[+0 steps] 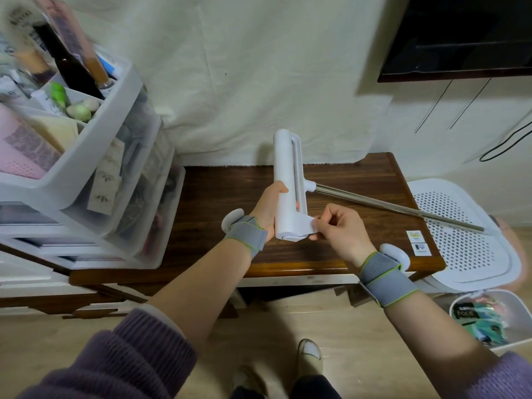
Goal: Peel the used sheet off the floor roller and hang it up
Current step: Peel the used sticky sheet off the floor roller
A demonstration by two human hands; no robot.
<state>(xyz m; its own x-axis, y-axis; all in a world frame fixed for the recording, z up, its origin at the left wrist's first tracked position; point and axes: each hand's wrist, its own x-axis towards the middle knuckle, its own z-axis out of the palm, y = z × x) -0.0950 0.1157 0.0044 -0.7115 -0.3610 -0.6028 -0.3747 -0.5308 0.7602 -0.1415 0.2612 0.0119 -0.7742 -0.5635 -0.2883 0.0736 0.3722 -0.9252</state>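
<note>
Two hands, one floor roller, one sheet corner coming up.

The one white floor roller point(288, 182) is held up over the brown table point(218, 197), its one metal pole point(397, 207) pointing right. The left hand point(269, 207) is wrapped around it. The right hand point(338, 228) pinches the loose sheet point(306, 226) at the near end. Each wrist has one grey band.

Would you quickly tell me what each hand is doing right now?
Left hand: closed around the roller head, holding it up.
Right hand: fingers pinched on the loose edge of the sheet at the roller's near end.
</note>
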